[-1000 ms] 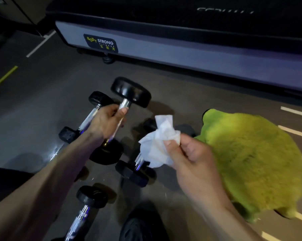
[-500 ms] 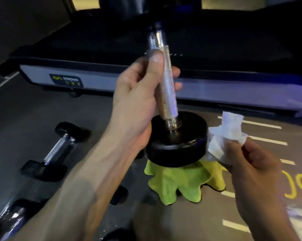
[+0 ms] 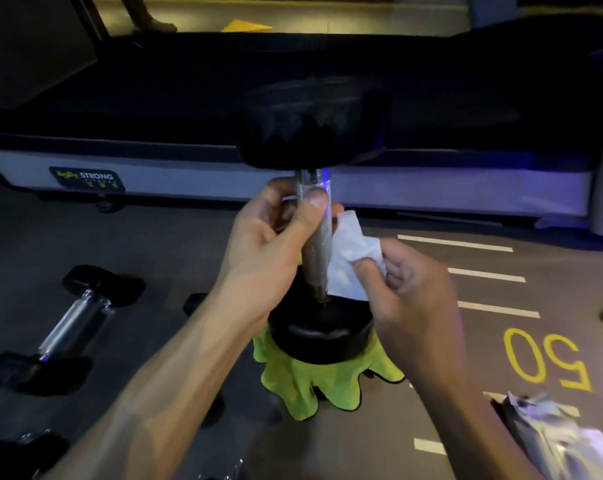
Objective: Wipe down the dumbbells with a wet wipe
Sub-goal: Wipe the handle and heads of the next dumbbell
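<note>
A black dumbbell (image 3: 319, 336) with a chrome handle stands upright, its lower head over a yellow-green cloth (image 3: 305, 386). My left hand (image 3: 272, 244) grips the upper part of the handle, thumb across the bar. My right hand (image 3: 411, 292) pinches a white wet wipe (image 3: 350, 258) and holds it against the right side of the handle, just above the lower head. The upper head is blurred and dark against the machine behind it.
A second dumbbell (image 3: 68, 323) lies on the grey floor at left, and part of another (image 3: 16, 452) shows at the bottom left. A treadmill base (image 3: 189, 181) runs across the back. A silvery wipe packet (image 3: 549, 434) lies at bottom right near a yellow "50" floor marking (image 3: 546, 358).
My left hand lifted the dumbbell off the floor and stood it upright over the cloth. My right hand brought the wipe from the lower head's side up onto the handle.
</note>
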A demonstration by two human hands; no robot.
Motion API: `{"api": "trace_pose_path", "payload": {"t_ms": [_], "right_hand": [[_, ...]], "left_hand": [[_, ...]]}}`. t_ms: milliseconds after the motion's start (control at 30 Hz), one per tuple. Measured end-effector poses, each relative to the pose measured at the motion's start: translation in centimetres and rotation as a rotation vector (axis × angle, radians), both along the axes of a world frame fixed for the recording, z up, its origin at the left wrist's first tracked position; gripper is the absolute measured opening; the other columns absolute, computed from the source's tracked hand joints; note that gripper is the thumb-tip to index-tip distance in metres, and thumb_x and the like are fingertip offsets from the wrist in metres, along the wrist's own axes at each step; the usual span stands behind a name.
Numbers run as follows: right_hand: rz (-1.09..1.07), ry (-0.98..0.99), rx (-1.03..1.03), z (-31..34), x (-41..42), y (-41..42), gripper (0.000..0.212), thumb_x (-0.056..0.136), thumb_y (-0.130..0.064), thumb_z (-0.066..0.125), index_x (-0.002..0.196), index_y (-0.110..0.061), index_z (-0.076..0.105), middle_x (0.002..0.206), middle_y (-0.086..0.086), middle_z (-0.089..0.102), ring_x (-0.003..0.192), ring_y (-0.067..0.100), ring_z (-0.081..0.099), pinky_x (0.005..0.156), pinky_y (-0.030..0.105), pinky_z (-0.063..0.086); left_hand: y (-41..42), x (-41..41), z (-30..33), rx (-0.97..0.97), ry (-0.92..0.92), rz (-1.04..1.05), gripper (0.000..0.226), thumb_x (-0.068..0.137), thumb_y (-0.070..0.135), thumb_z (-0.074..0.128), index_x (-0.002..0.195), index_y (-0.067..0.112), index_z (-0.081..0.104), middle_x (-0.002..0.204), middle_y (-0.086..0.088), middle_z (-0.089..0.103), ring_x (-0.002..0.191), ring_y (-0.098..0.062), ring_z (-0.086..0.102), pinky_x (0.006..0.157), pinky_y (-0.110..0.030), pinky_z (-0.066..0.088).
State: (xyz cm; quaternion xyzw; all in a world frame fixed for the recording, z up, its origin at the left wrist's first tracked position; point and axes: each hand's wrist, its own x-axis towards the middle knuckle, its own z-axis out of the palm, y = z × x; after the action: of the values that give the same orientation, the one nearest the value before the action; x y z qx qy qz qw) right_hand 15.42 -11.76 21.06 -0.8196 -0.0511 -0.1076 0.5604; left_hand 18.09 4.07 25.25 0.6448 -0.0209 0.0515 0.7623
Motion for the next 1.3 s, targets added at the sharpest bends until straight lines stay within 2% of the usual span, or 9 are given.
{"api": "trace_pose_path", "payload": {"t_ms": [167, 233, 333, 533, 633, 800, 933, 1067, 1300], "right_hand": [[-0.013, -0.083, -0.211, 0.0, -1.2, 0.4, 0.025, 0.093, -0.009, 0.072, 0.106, -0.03, 0.075, 0.085, -0.019, 0.074, 0.081, 0.0, 0.065, 0.067, 0.009, 0.046], [-0.02, -0.099, -0.242, -0.1, -1.2, 0.6, 0.025, 0.091, -0.007, 0.074, 0.106, -0.027, 0.075, 0.084, -0.02, 0.072, 0.08, -0.004, 0.062, 0.066, 0.005, 0.041], [-0.019, -0.145, -0.228, -0.1, -0.9, 0.4, 0.018, 0.091, -0.015, 0.07, 0.101, -0.029, 0.074, 0.09, -0.019, 0.071, 0.078, -0.001, 0.061, 0.064, 0.007, 0.042], [0.15, -0.025, -0.094, 1.2, 0.1, -1.3, 0.018, 0.094, -0.019, 0.069, 0.108, -0.028, 0.078, 0.098, -0.014, 0.079, 0.09, 0.01, 0.074, 0.08, 0.039, 0.06], [0.086, 0.011, 0.104, 3.2, 0.5, -3.3, 0.024, 0.091, -0.003, 0.073, 0.099, -0.024, 0.081, 0.091, -0.013, 0.08, 0.079, 0.001, 0.07, 0.073, 0.021, 0.054], [0.493, 0.417, 0.559, 5.9, 1.0, -4.0, 0.032, 0.068, -0.028, 0.087, 0.097, -0.016, 0.081, 0.094, 0.007, 0.075, 0.08, 0.015, 0.068, 0.071, 0.027, 0.057], [0.354, 0.092, 0.037, 4.7, 1.2, -0.9, 0.015, 0.084, -0.002, 0.08, 0.091, -0.015, 0.077, 0.093, 0.003, 0.075, 0.086, 0.014, 0.07, 0.074, 0.033, 0.058], [0.086, -0.366, -0.622, 3.2, 1.0, -0.5, 0.021, 0.082, -0.008, 0.073, 0.092, -0.026, 0.073, 0.092, -0.019, 0.047, 0.076, 0.005, 0.043, 0.068, 0.005, 0.036], [0.316, -0.204, -0.712, 4.0, -0.9, -0.4, 0.024, 0.089, -0.023, 0.053, 0.102, -0.039, 0.067, 0.099, -0.016, 0.061, 0.074, 0.006, 0.055, 0.061, 0.021, 0.04]], "left_hand": [[1.0, 0.6, 1.2, 0.063, 0.011, 0.009, 0.021, 0.093, 0.014, 0.072, 0.112, 0.007, 0.068, 0.106, -0.025, 0.075, 0.094, -0.019, 0.075, 0.079, -0.021, 0.061], [1.3, 1.0, 1.8, 0.105, -0.03, 0.135, 0.053, 0.085, 0.013, 0.085, 0.131, 0.009, 0.06, 0.115, -0.014, 0.073, 0.095, -0.008, 0.073, 0.079, -0.013, 0.055], [2.3, 1.8, 2.5, 0.309, -0.248, 0.186, 0.101, 0.075, 0.019, 0.094, 0.157, 0.026, 0.035, 0.143, 0.001, 0.058, 0.125, -0.006, 0.064, 0.104, -0.027, 0.054], [3.8, 3.6, 4.2, 0.526, -0.448, 0.159, 0.072, 0.071, 0.013, 0.094, 0.129, 0.027, 0.054, 0.131, -0.003, 0.061, 0.116, -0.018, 0.064, 0.102, -0.044, 0.056], [4.5, 3.5, 4.2, 0.523, -0.436, 0.135, 0.073, 0.071, 0.017, 0.096, 0.129, 0.03, 0.053, 0.123, 0.009, 0.062, 0.114, -0.017, 0.066, 0.101, -0.047, 0.057], [4.5, 3.3, 4.2, 0.508, -0.448, 0.16, 0.072, 0.071, 0.018, 0.095, 0.128, 0.03, 0.052, 0.121, 0.012, 0.061, 0.113, -0.019, 0.066, 0.101, -0.047, 0.056], [4.2, 3.5, 4.0, 0.504, -0.47, 0.146, 0.072, 0.071, 0.017, 0.095, 0.128, 0.027, 0.052, 0.12, 0.013, 0.06, 0.112, -0.018, 0.065, 0.101, -0.043, 0.056], [4.1, 3.4, 4.0, 0.489, -0.489, 0.142, 0.073, 0.07, 0.014, 0.095, 0.128, 0.024, 0.052, 0.12, 0.014, 0.059, 0.111, -0.013, 0.064, 0.101, -0.04, 0.056], [4.1, 3.6, 3.7, 0.491, -0.503, 0.153, 0.074, 0.069, 0.014, 0.096, 0.129, 0.025, 0.053, 0.123, 0.01, 0.06, 0.111, -0.009, 0.064, 0.101, -0.035, 0.055]]}}
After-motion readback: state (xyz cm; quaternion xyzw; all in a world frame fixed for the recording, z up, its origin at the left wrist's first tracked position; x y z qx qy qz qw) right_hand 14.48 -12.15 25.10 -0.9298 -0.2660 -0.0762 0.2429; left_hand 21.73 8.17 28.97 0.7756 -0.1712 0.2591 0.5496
